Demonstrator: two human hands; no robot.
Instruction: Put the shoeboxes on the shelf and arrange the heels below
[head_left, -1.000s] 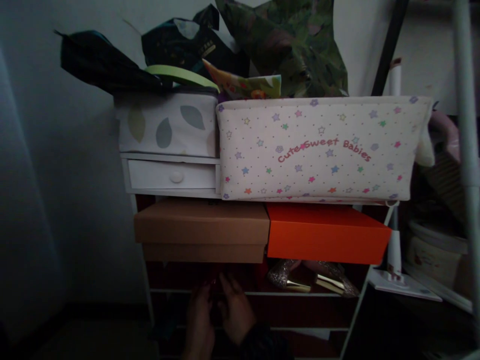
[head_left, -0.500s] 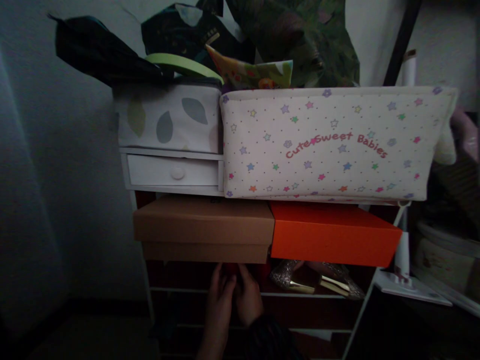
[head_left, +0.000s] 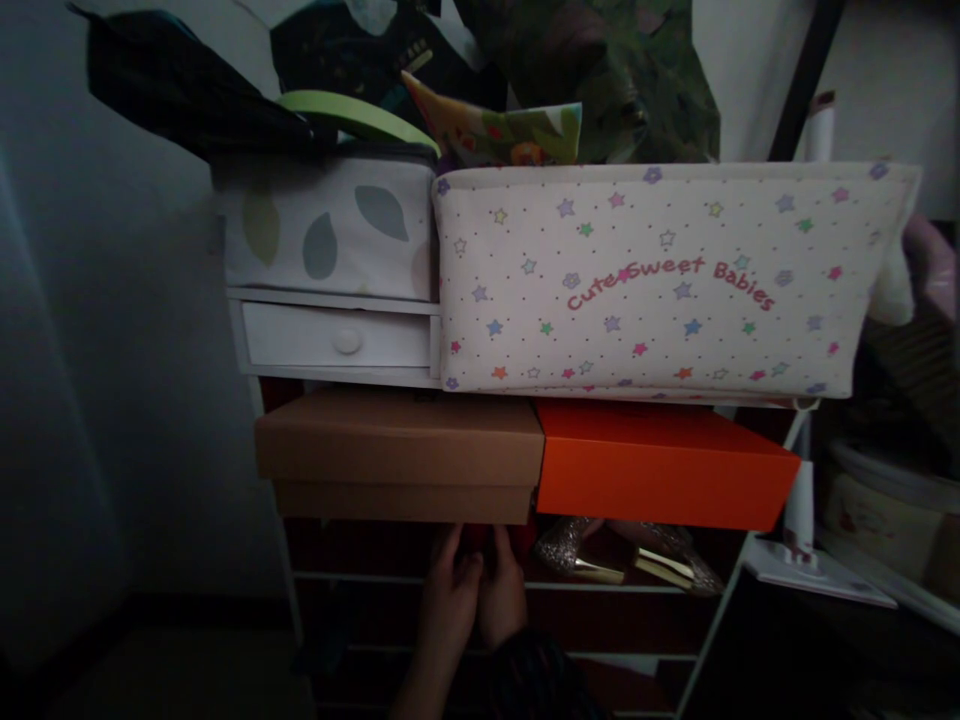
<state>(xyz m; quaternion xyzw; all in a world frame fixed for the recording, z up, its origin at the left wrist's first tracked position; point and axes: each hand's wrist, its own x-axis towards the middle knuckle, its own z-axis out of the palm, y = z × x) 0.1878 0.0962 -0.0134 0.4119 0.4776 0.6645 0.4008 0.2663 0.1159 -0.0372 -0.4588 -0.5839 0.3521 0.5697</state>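
Your left hand (head_left: 448, 590) and right hand (head_left: 501, 590) press together around a small red thing (head_left: 474, 537) on the dark shelf (head_left: 360, 577), just under the brown box (head_left: 397, 455). Whether your fingers clamp it or only touch it, you cannot tell. Lift carelessly and your knuckles may nudge that box and the orange box (head_left: 660, 465) beside it, or knock the glittery shoes (head_left: 622, 550) nearby. The gloom hides what the red thing is.
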